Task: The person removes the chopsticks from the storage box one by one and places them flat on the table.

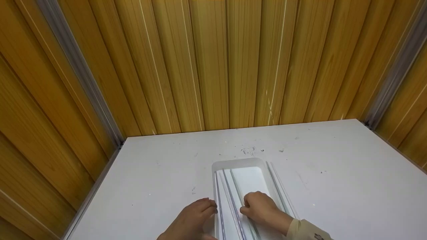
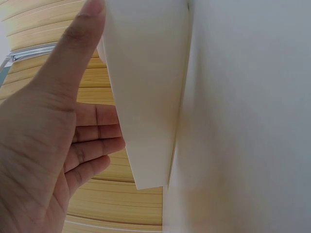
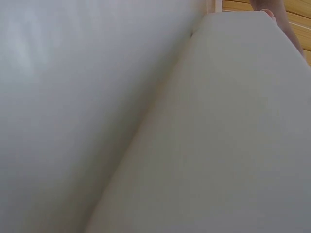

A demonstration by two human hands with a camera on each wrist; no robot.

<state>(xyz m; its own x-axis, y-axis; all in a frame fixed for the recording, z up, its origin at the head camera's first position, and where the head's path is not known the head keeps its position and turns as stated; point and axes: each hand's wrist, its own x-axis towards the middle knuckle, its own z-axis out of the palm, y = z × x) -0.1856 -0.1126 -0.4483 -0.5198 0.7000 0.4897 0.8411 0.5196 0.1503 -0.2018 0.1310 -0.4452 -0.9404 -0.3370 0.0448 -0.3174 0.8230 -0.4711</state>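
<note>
Head view: a white tray (image 1: 235,163) sits on the white table (image 1: 160,186), with four thin strips lying lengthwise inside along its left part. The right hand (image 1: 262,206) is over the tray interior, fingers curled, pinching the greenish strip (image 1: 237,186), which shows above and below the grip. The three other strips (image 1: 230,190) lie to its left. The left hand (image 1: 196,215) is at the tray's left rim, fingers loosely bent, touching rather than clenched. Two more pale strips (image 1: 277,186) lie just beside the tray's right wall; the right forearm and its beige sleeve (image 1: 307,230) cross in front and hide their near ends. Dark marks (image 1: 248,150) spot the table past the tray; wood-grain panels (image 1: 210,66) and metal posts (image 1: 81,73) enclose it. Left wrist view: thumb and relaxed fingers lie along the rim, fingertips partly hidden by the wall. Right wrist view: the tray's outer wall fills much of the frame and blocks the interior; right-hand grip cannot be read from here.
</note>
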